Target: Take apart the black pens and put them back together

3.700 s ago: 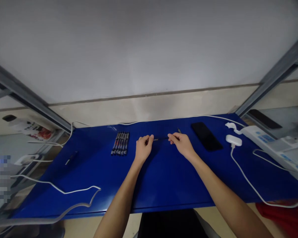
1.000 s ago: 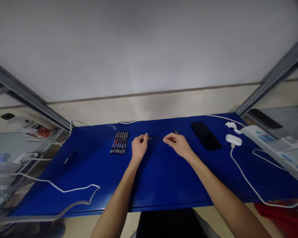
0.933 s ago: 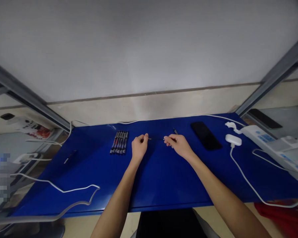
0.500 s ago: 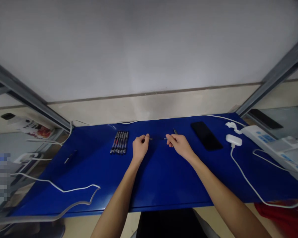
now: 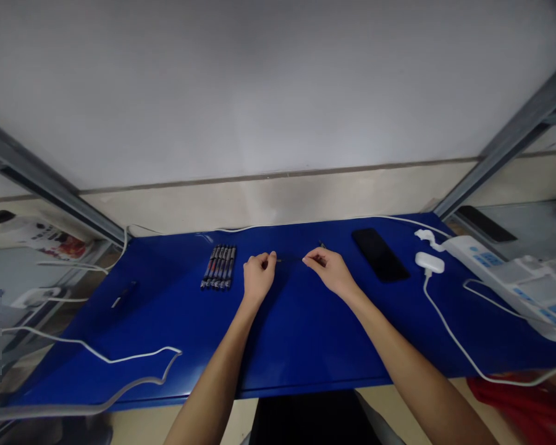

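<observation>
My left hand [image 5: 258,276] is closed, thumb against the curled fingers, around one end of a thin dark pen refill [image 5: 280,261]. The refill stretches sideways across the gap between my hands. At its other end, my right hand [image 5: 332,271] pinches with thumb and fingertips. Just behind the right hand, the end of a dark pen piece [image 5: 322,245] shows; the hand hides the rest. To the left of my left hand lies a neat row of several black pens [image 5: 219,267], side by side.
A black phone [image 5: 380,254] lies right of my hands on the blue table [image 5: 296,346]. Beyond it are a white earbud case [image 5: 429,262] on a cable and a white power strip [image 5: 486,262]. A dark pen-like item [image 5: 123,295] and a white cable [image 5: 134,356] are at left.
My right hand has shifted slightly left and its fingers have straightened into a pinch at the refill's end. The view has turned slightly right.
</observation>
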A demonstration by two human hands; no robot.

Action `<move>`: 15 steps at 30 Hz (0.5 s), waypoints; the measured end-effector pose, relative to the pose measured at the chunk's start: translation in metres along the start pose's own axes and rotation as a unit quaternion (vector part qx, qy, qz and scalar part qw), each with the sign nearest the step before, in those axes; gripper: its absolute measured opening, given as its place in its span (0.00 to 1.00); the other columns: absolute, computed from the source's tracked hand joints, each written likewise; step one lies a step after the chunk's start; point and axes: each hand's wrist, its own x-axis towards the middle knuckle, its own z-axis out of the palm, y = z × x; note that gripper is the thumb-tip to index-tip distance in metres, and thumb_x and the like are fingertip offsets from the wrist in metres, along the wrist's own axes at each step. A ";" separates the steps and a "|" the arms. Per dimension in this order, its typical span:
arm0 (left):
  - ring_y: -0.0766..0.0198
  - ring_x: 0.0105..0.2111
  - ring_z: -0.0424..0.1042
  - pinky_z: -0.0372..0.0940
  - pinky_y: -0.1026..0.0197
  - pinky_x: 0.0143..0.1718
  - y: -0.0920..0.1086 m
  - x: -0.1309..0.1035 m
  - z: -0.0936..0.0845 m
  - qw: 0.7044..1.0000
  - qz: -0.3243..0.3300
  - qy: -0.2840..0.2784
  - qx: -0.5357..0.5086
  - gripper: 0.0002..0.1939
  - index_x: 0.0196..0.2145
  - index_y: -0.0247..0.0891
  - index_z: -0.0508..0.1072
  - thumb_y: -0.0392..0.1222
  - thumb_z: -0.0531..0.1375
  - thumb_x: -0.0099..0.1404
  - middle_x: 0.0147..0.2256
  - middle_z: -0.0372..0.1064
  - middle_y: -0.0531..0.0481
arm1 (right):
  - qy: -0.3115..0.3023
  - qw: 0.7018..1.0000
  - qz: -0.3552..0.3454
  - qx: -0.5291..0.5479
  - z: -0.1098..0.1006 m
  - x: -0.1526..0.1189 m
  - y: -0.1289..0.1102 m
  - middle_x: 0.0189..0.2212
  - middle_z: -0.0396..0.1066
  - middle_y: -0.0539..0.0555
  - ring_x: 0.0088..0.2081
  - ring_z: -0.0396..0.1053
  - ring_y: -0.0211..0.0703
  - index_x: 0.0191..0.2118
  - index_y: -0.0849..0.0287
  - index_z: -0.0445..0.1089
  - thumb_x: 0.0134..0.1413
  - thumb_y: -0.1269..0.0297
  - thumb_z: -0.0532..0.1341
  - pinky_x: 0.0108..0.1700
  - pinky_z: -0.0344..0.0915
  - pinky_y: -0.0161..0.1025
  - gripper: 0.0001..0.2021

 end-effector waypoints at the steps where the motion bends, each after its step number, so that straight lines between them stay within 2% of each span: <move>1: 0.65 0.25 0.58 0.48 0.61 0.31 0.002 -0.001 0.000 1.000 0.012 0.003 0.022 0.24 0.17 0.39 0.54 0.50 0.51 0.69 0.18 0.57 0.54 | 0.006 1.000 -0.009 0.004 0.000 0.000 0.000 0.30 0.75 0.53 0.33 0.72 0.44 0.33 0.56 0.74 0.56 0.54 0.62 0.38 0.67 0.41 0.11; 3: 0.63 0.27 0.60 0.49 0.60 0.33 0.006 -0.004 0.001 0.997 0.045 0.001 0.061 0.23 0.19 0.38 0.58 0.48 0.51 0.70 0.20 0.62 0.52 | 0.002 1.000 -0.016 0.009 0.002 -0.001 -0.001 0.31 0.75 0.53 0.33 0.72 0.44 0.34 0.55 0.74 0.57 0.54 0.62 0.37 0.66 0.40 0.11; 7: 0.62 0.31 0.62 0.48 0.59 0.36 0.011 -0.012 0.006 0.988 0.116 -0.041 0.094 0.21 0.23 0.38 0.64 0.47 0.48 0.72 0.24 0.67 0.51 | -0.047 0.999 -0.019 -0.011 0.011 -0.006 -0.003 0.26 0.74 0.51 0.28 0.69 0.42 0.31 0.56 0.74 0.58 0.54 0.61 0.32 0.63 0.38 0.12; 10: 0.62 0.32 0.62 0.47 0.59 0.36 0.011 -0.013 0.008 0.986 0.123 -0.060 0.099 0.22 0.24 0.38 0.65 0.47 0.47 0.73 0.25 0.67 0.50 | -0.060 0.997 -0.035 -0.031 0.014 -0.007 -0.006 0.25 0.73 0.50 0.26 0.68 0.40 0.31 0.56 0.73 0.58 0.53 0.61 0.30 0.62 0.37 0.13; 13: 0.62 0.32 0.63 0.47 0.59 0.36 0.009 -0.011 0.008 0.988 0.108 -0.049 0.100 0.22 0.24 0.38 0.65 0.47 0.47 0.74 0.26 0.68 0.50 | -0.017 0.996 -0.055 -0.064 0.009 -0.004 -0.003 0.29 0.74 0.52 0.30 0.70 0.43 0.36 0.55 0.74 0.61 0.52 0.58 0.34 0.64 0.39 0.13; 15: 0.61 0.32 0.63 0.47 0.59 0.36 0.008 -0.009 0.006 0.990 0.096 -0.035 0.100 0.22 0.24 0.38 0.65 0.47 0.47 0.73 0.26 0.68 0.50 | 0.068 0.986 -0.062 -0.138 0.002 -0.001 0.005 0.32 0.74 0.56 0.35 0.70 0.47 0.38 0.56 0.73 0.62 0.52 0.57 0.39 0.65 0.43 0.14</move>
